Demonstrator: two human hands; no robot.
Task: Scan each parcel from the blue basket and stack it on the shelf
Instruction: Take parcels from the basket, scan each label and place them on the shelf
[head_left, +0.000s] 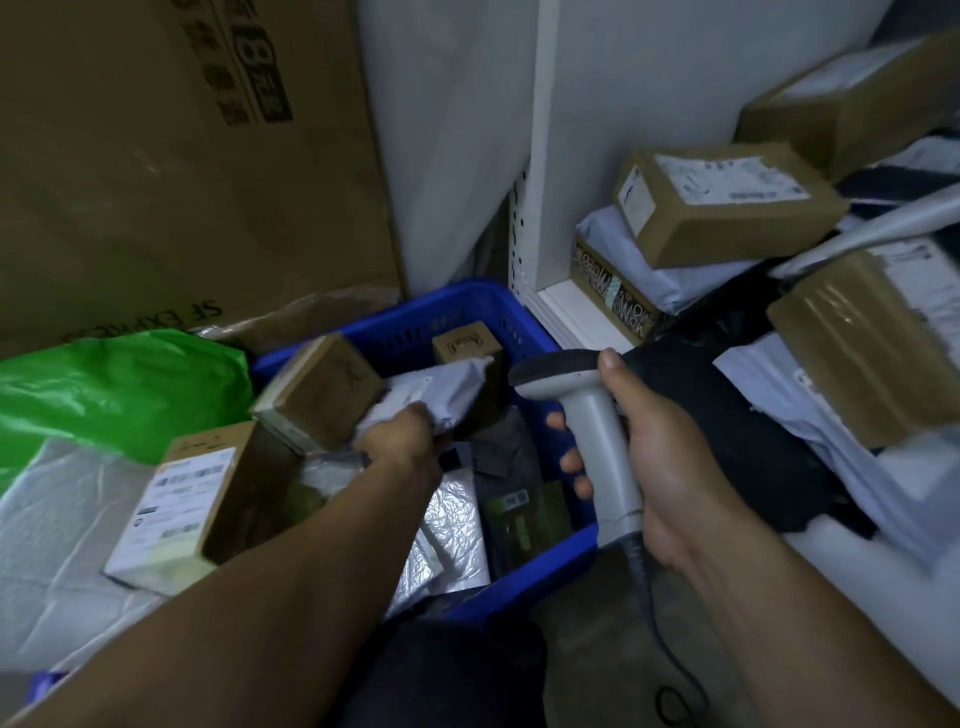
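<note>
The blue basket (470, 304) stands on the floor in the middle, holding several parcels. My left hand (402, 441) reaches into it and grips a grey poly-bag parcel (441, 392), lifting its end. Around that hand lie a brown cardboard box (322, 392) and a labelled box (192, 499). My right hand (641, 441) holds a grey barcode scanner (592, 415) by its handle, over the basket's right side, head pointing left. On the right, the white shelf (569, 312) carries stacked boxes (727, 202) and poly bags.
A large cardboard carton (171, 156) leans at the back left. A green plastic bag (114, 389) and a clear plastic bag (57, 545) lie left of the basket. A black bag (737, 431) rests on the shelf pile behind the scanner. The scanner's cable (649, 587) hangs down.
</note>
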